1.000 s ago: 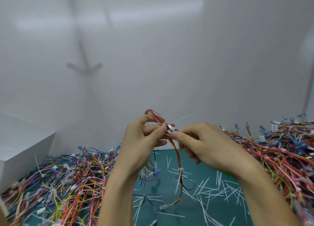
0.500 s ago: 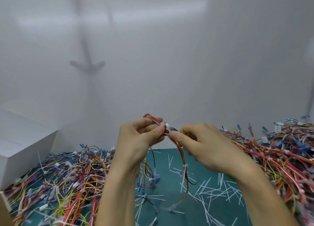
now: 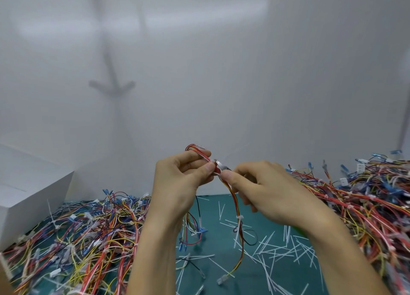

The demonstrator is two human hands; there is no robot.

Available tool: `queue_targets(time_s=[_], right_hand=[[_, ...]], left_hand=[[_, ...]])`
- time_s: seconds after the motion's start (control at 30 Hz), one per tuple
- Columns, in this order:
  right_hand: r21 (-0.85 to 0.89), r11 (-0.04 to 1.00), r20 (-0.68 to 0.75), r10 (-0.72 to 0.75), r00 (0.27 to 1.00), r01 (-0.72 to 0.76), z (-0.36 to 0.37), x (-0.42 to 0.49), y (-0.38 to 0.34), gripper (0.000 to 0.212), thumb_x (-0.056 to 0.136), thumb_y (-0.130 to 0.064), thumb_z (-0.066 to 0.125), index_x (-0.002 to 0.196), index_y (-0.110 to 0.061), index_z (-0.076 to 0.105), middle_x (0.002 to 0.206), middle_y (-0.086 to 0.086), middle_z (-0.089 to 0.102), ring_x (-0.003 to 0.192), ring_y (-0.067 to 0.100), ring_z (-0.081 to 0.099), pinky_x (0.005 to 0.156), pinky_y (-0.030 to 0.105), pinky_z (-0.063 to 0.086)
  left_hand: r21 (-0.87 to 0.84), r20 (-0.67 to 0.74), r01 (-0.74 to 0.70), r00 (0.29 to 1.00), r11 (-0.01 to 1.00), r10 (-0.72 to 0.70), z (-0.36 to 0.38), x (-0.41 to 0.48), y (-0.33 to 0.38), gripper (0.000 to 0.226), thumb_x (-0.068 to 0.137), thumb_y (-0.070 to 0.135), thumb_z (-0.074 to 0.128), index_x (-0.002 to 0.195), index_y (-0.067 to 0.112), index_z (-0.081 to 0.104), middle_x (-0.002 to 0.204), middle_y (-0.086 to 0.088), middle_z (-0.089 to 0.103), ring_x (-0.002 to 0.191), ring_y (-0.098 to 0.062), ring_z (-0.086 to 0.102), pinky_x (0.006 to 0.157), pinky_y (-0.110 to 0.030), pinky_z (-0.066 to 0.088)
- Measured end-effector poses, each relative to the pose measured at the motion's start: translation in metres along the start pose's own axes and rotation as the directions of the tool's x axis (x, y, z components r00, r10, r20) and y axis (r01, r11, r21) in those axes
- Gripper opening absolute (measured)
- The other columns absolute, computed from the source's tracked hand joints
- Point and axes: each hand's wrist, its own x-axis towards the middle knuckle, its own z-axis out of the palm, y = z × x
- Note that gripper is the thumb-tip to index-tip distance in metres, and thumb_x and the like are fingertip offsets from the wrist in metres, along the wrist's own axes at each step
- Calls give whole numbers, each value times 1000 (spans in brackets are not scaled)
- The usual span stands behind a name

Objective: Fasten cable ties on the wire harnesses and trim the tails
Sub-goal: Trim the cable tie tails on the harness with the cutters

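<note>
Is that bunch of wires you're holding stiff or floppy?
Probably floppy: the wire harness droops and curves below both hands. Likely light too, since the left hand and right hand pinch it with fingertips.

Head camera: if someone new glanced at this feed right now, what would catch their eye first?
At centre frame the left hand and right hand pinch a red, orange and yellow wire harness that hangs toward the green mat. A tangled left pile and right pile of harnesses flank them. White trimmed tails lie strewn on the mat between.
</note>
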Motion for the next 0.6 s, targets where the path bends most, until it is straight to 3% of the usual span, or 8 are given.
queue_targets(time_s=[0.37, 0.6], right_hand=[[-41, 999, -24, 6, 1000, -7, -1, 1, 2, 49, 90, -68, 44, 71, -26, 59, 68, 4, 63, 66, 23, 59, 70, 42, 52], [-62, 998, -20, -6, 1000, 5, -1, 2, 3, 51, 91, -68, 44, 73, -24, 61, 62, 1, 57, 63, 15, 49, 62, 37, 43]], left_hand=[[45, 16, -16, 1000, 999, 15, 1, -1, 2, 17, 83, -5, 71, 93, 9, 72, 76, -7, 77, 69, -9, 72, 64, -18, 56], [64, 22, -15, 1000, 998, 14, 1, 0, 2, 18, 83, -6, 70, 92, 9, 72, 73, -5, 76, 68, -8, 71, 65, -17, 57]])
